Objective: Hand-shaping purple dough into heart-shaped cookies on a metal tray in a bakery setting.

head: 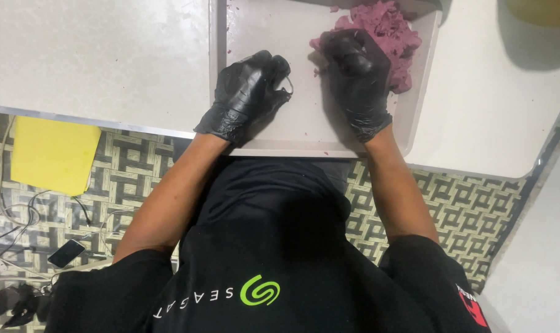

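Both my hands wear black gloves and rest over a white tray [304,132] on a white table. My left hand [249,89] is curled into a loose fist on the tray's bare left part; whether it holds anything is hidden. My right hand [356,68] is closed at the near edge of a heap of purple mash [388,34] that fills the tray's far right corner. Its fingers press into or grip the mash. Small purple crumbs dot the tray near the hands.
The white table [95,55] extends left and right of the tray. Below its edge lies a patterned floor with a yellow sheet [55,154], a phone [66,253] and cables at the left. A yellowish object [542,11] sits at the far right corner.
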